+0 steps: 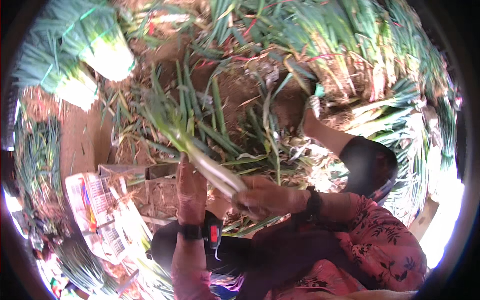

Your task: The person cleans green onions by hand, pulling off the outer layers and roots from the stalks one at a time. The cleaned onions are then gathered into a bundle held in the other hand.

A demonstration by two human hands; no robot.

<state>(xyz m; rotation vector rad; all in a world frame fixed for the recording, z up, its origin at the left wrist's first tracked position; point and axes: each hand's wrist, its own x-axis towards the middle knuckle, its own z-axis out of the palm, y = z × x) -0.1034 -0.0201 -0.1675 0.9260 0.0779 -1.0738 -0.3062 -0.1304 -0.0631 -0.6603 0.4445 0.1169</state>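
Midway through the pile: my left hand [191, 187] is wrapped around a leek [210, 167] at the centre of the frame, its fingers closed on the pale stalk, while my right hand [262, 196] grips the white root end just at four o'clock from it, fingers curled shut on the base. The leek's long green leaves fan away toward eleven o'clock, flat and strap-like, some bent and torn. Two trimmed bundles [87, 55], tied with green bands and showing clean white cut ends, lie at ten o'clock, which I read as finished work. A far larger heap [350, 45] of loose, muddy leeks runs from twelve to three o'clock, still to be handled by the look of it. Brown earth [80, 135] and dry, papery peelings cover the ground between. Printed paper [100, 210] lies crumpled at eight o'clock. A leg [350, 145] stretches toward two o'clock.
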